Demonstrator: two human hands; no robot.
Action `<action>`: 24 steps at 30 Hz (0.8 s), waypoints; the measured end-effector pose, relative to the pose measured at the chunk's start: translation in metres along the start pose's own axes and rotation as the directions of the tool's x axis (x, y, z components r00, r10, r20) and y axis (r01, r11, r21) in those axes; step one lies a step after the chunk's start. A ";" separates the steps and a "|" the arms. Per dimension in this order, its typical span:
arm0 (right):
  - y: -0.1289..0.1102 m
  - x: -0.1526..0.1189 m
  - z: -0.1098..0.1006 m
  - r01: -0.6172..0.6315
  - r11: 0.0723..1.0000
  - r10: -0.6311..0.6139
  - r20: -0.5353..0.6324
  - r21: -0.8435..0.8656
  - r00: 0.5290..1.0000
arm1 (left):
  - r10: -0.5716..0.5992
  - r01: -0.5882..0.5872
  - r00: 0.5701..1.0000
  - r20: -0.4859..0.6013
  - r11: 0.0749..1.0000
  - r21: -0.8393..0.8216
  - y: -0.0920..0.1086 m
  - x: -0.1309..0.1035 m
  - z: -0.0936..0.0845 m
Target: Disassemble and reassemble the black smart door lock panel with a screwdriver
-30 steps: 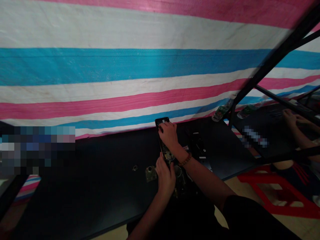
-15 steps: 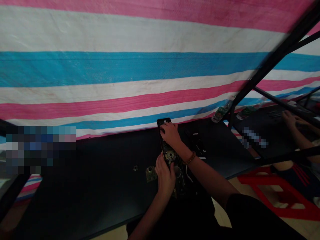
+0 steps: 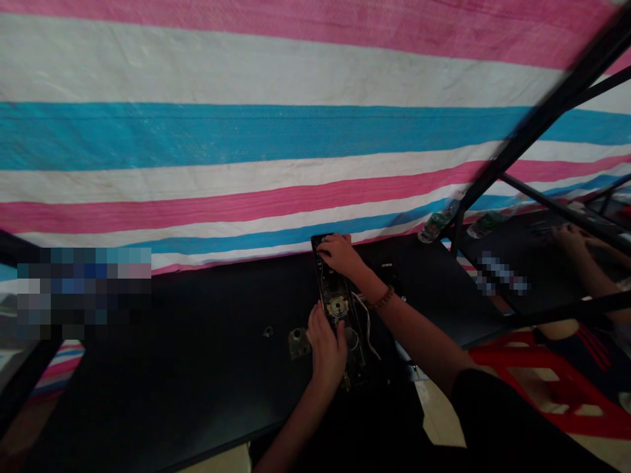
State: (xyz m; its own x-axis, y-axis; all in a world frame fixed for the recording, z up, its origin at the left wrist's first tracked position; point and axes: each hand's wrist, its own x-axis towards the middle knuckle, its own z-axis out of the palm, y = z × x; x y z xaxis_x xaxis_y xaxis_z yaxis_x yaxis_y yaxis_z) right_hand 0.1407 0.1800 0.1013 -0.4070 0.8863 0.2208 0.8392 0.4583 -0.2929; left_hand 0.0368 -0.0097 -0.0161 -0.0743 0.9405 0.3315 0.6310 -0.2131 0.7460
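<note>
A long, narrow black device casing lies open on the black table, with inner parts and a round metal piece showing. My left hand grips its left edge, with the thumb across the lower part. At the far end, my right hand has its fingers curled over the casing; whatever is at the fingertips is too small and dark to make out. White wires trail along the right side. Left of my left hand sit a small metal plate part and a tiny ring-like piece.
Small dark items lie right of the casing. A plastic bottle leans by the black metal frame. Striped sheeting hangs behind the table. At the right, another person's hands are over a neighbouring table, above a red stool.
My right wrist and forearm have shifted slightly right, uncovering more of the casing's middle and the white wires. The left hand stays almost where it was.
</note>
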 end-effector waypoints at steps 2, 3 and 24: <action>0.000 0.001 0.000 0.054 0.998 -0.054 0.011 -0.035 0.999 | -0.003 0.003 1.000 0.001 1.000 -0.005 0.000 0.000 0.000; 0.000 0.001 0.000 0.075 0.996 -0.075 0.016 -0.052 0.997 | -0.006 0.006 1.000 0.002 1.000 -0.007 0.000 0.000 0.000; 0.004 0.003 0.001 0.188 0.973 -0.185 0.036 -0.136 0.982 | -0.014 0.014 1.000 -0.010 1.000 -0.013 -0.001 0.000 0.002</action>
State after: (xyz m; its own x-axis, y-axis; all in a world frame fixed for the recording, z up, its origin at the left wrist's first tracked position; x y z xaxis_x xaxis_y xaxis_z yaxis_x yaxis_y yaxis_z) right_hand 0.1427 0.1851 0.0999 -0.5678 0.7883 0.2371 0.7889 0.6033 -0.1166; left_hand 0.0379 -0.0088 -0.0180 -0.0913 0.9406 0.3269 0.6196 -0.2034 0.7581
